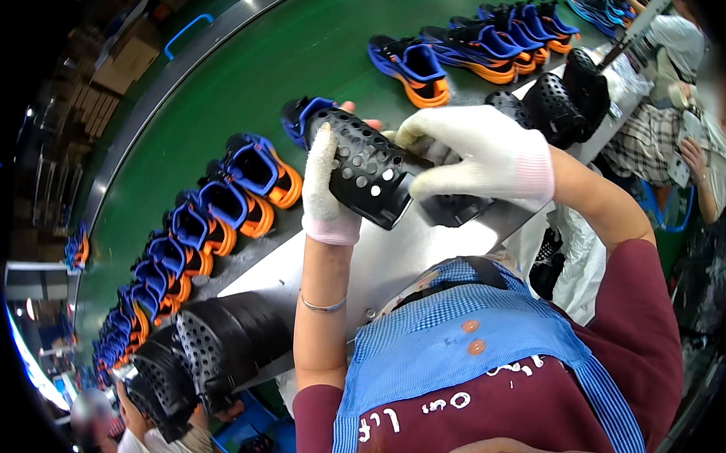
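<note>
Left hand: Here's the left hand point(330, 180) in its white glove, grip wrapped around a perforated black shell point(361, 166), thumb along one side and bare fingertips point(348, 107) showing past the other!
Right hand: And the right hand point(479, 155), gloved too, spreads its fingers and thumb about the shell's other end; blur and overlap mean I cannot tell whether this grip is clenched on anything.
Black shell: Up in the air above the surface point(378, 255), tilted, round holes along its side, between the two hands.
Dark piece: Just under the right thumb, a smooth dark piece point(458, 210); whether it joins the shell, I cannot tell.
Behind the shell: One blue-and-black shoe point(297, 120) peeks out, partly covered.
Green belt: What a line-up! On the belt point(156, 149), a left row of shoes point(228, 208) in blue and orange curves away, and a right row of shoes point(422, 71) runs toward the far end.
Shell stacks: A left stack point(249, 331) leans at the lower left; a right stack point(556, 101) sits beyond the right hand.
Wearer: Blue apron point(464, 320), maroon shirt point(638, 319), bracelet point(322, 306) on the left wrist.
Far right: A co-worker point(714, 157) sits beside the line.
</note>
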A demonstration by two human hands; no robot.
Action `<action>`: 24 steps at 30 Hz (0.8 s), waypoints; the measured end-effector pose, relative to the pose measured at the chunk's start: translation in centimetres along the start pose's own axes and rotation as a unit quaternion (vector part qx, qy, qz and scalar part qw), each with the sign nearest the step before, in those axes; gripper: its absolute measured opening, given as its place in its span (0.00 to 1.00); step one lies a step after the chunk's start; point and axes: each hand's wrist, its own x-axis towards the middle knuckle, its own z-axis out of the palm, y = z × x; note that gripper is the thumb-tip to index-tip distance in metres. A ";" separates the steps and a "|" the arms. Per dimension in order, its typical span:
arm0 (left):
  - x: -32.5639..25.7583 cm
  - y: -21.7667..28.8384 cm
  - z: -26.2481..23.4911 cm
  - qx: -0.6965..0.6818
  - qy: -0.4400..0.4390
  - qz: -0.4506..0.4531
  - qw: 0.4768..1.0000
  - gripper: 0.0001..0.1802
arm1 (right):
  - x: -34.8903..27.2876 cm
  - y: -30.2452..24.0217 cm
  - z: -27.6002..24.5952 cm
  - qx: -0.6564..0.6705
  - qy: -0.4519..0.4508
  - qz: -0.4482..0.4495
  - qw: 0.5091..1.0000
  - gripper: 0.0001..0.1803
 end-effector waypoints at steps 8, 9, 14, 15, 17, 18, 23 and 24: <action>-1.0 -0.3 -3.3 0.009 0.176 0.168 0.970 0.17 | 4.6 0.0 5.2 -0.079 -0.115 0.047 0.989 0.30; -0.7 -0.4 -3.7 0.014 0.184 0.180 0.966 0.17 | 5.0 0.2 5.5 -0.077 -0.108 0.041 0.990 0.29; 1.2 -1.3 -6.2 0.036 0.235 0.227 0.944 0.22 | 6.3 1.3 6.4 -0.126 -0.075 0.002 0.989 0.22; 1.2 -1.2 -5.0 0.049 0.261 0.215 0.940 0.23 | 6.5 1.8 6.4 -0.151 -0.071 0.003 0.986 0.21; 1.8 -1.8 -6.8 0.123 0.256 0.146 0.948 0.27 | 7.2 3.2 6.1 -0.194 -0.061 -0.024 0.979 0.17; 1.9 -1.7 -7.6 0.150 0.232 0.100 0.956 0.29 | 7.8 3.6 5.7 -0.228 -0.055 -0.042 0.971 0.17; 1.2 -3.3 -10.5 0.636 0.108 0.166 0.746 0.17 | 11.7 5.6 4.2 -0.319 -0.148 0.018 0.936 0.19; 1.5 -3.7 -10.7 0.648 0.101 0.144 0.741 0.19 | 12.6 5.4 4.4 -0.329 -0.170 0.030 0.929 0.20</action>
